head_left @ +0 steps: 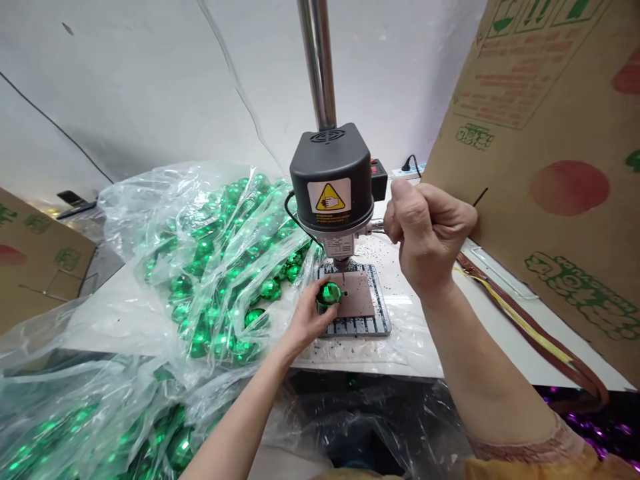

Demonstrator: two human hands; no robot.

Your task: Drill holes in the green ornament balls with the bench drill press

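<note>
Under the black drill press point(333, 177), my left hand point(307, 313) holds a shiny green faceted ball point(330, 293) between thumb and fingers. The ball sits at the left part of a brown board point(361, 297), which lies on the slotted metal base point(383, 321). The drill bit points down just above and to the right of the ball. My right hand point(430, 233) is closed at the right side of the drill head, by a metal lever; what its fingers wrap round is mostly hidden.
Clear plastic bags with many green balls point(215, 260) spread on the left. A large cardboard box point(545, 153) stands at the right, with a brown strap point(525, 330) before it. Another box point(40, 260) is at far left. Dark shavings dot the white table point(300, 357).
</note>
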